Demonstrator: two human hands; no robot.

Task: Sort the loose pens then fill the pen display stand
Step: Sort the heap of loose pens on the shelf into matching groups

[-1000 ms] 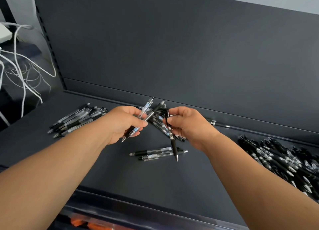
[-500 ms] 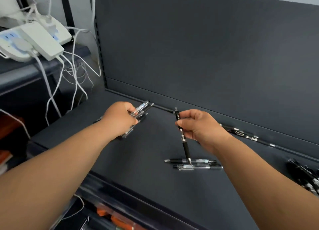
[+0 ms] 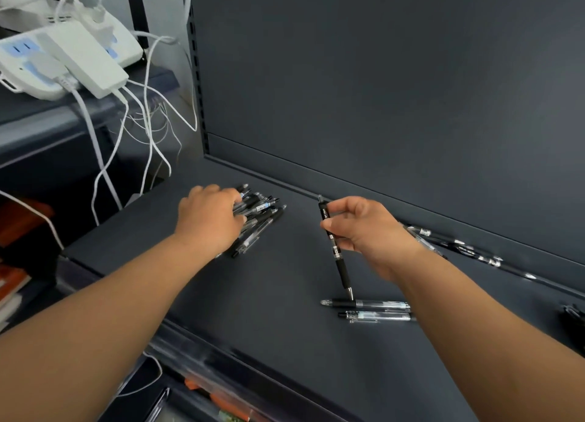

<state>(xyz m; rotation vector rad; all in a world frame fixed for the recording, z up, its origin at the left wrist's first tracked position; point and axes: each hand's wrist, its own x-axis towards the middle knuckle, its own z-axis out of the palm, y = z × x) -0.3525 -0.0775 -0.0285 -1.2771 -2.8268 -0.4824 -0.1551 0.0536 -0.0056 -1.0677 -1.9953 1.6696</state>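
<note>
My left grip lies on top of a pile of pens at the back left of the dark shelf. Its fingers are hidden among them, so I cannot tell whether it clasps any. My right grip pinches a black pen near its upper end, nearly upright with the tip down. The tip stands right at two clear pens that lie side by side on the shelf. More pens lie along the back wall to my right.

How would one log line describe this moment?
left hand: over pen pile, grip hidden | right hand: pinches black pen, tip down
</note>
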